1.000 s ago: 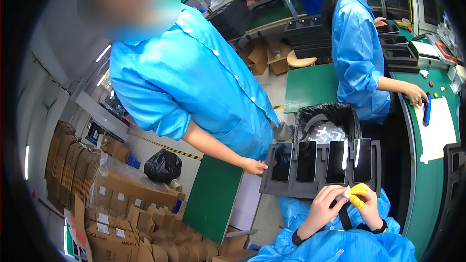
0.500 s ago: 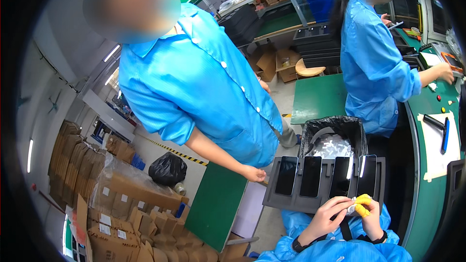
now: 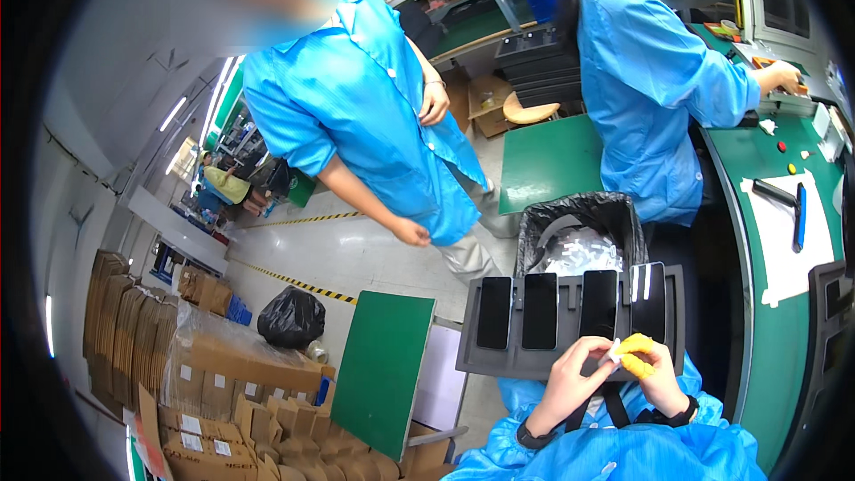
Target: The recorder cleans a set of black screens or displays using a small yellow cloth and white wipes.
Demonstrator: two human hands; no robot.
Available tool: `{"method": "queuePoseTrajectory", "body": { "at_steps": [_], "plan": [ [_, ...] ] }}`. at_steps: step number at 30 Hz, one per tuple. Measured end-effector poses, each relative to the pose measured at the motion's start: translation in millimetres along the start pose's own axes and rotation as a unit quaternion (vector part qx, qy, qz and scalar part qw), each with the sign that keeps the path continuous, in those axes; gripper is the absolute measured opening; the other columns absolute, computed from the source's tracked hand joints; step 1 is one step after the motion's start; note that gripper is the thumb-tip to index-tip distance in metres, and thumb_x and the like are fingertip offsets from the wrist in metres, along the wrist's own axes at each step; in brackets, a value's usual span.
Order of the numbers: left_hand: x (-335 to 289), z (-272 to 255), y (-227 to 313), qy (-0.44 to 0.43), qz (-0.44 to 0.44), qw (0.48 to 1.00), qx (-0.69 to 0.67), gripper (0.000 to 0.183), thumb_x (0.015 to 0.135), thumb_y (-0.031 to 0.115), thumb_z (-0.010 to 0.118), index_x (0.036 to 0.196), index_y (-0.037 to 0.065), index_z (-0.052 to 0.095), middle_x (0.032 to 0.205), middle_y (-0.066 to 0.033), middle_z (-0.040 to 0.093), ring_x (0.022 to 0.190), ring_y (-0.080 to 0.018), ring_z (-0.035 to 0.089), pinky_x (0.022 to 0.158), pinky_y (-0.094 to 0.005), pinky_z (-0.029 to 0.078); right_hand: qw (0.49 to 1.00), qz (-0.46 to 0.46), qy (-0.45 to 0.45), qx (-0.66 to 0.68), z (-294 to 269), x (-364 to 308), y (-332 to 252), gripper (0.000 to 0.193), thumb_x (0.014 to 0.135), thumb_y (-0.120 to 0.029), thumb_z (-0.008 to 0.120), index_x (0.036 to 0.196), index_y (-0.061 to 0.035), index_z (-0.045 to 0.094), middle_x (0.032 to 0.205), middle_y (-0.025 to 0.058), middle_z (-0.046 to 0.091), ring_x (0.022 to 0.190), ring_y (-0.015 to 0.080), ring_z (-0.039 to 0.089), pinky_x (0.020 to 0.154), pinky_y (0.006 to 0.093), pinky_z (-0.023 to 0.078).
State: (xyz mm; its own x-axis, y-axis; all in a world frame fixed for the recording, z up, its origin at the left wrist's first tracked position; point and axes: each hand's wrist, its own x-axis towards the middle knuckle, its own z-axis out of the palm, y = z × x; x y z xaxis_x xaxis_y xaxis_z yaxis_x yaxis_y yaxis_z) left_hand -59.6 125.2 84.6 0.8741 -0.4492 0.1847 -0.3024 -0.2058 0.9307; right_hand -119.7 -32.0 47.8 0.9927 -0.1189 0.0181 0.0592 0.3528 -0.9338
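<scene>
My left hand [image 3: 577, 381] and my right hand [image 3: 655, 379] meet above the near edge of a black tray [image 3: 557, 365]. Between their fingertips is a small white piece [image 3: 611, 354], too small to make out; both hands look closed on it. Yellow finger cots [image 3: 636, 355] cover the thumb and forefinger of my right hand. Several dark smartphones lie side by side in the tray, from the leftmost phone [image 3: 494, 313] to the rightmost phone [image 3: 647, 307], which has bright reflections on its screen. My fingers partly cover the tray's near right part.
Just beyond the tray stands a black-lined bin [image 3: 581, 251] holding white scraps. A green bench [image 3: 773, 200] on the right bears a white sheet [image 3: 788, 272] and a blue-and-black tool [image 3: 799, 218]. One co-worker [image 3: 356, 125] stands ahead, another [image 3: 637, 80] works at the bench. Cardboard boxes [image 3: 209, 445] fill the lower left.
The view has shifted, so the tray and my hands appear further left. My hands stay together at the white piece. The co-worker ahead stands farther off, with one hand raised to the waist.
</scene>
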Motion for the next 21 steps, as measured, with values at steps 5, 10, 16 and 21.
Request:
{"method": "queuePoseTrajectory", "body": {
  "at_steps": [5,10,16,21],
  "plan": [
    [-3.5,7.0,-8.6,0.005,-0.001,1.000,0.017,0.022,0.082,0.002,0.073,0.103,0.001,0.064,0.099,-0.0083,0.068,0.089,-0.0145,0.068,0.079,-0.0273,0.054,0.998,-0.002,0.020,0.065,-8.5,-10.9,7.1,0.032,0.085,-0.002,0.070,0.116,-0.0011,0.062,0.106,0.0066,0.061,0.095,0.0146,0.061,0.084,0.0253,0.049],
    [-5.1,28.4,-12.1,0.072,-0.038,0.993,-0.081,0.018,0.081,0.000,0.073,0.096,0.001,0.063,0.098,-0.0089,0.068,0.086,-0.0145,0.068,0.077,-0.0265,0.054,0.994,0.043,0.009,0.103,-13.8,-9.2,6.4,0.049,0.082,-0.001,0.073,0.126,-0.0008,0.054,0.114,0.0082,0.061,0.102,0.0152,0.060,0.092,0.0282,0.049],
    [-8.9,35.0,-20.1,0.090,0.112,0.986,0.083,0.021,0.078,-0.001,0.074,0.097,0.002,0.063,0.096,-0.0104,0.066,0.082,-0.0191,0.066,0.072,-0.0285,0.054,0.991,0.056,0.024,0.121,-12.1,-11.6,16.2,0.039,0.084,0.003,0.068,0.121,-0.0006,0.057,0.114,0.0108,0.064,0.105,0.0193,0.063,0.094,0.0318,0.050],
    [-12.3,35.9,-21.4,0.072,0.095,0.991,0.061,0.022,0.078,-0.002,0.072,0.097,0.002,0.063,0.097,-0.0097,0.061,0.082,-0.0238,0.064,0.074,-0.0321,0.053,0.985,0.055,0.051,0.156,-14.3,-10.9,26.1,0.031,0.084,0.002,0.068,0.114,-0.0008,0.060,0.109,0.0107,0.065,0.104,0.0205,0.064,0.094,0.0326,0.050]
  ]
}}
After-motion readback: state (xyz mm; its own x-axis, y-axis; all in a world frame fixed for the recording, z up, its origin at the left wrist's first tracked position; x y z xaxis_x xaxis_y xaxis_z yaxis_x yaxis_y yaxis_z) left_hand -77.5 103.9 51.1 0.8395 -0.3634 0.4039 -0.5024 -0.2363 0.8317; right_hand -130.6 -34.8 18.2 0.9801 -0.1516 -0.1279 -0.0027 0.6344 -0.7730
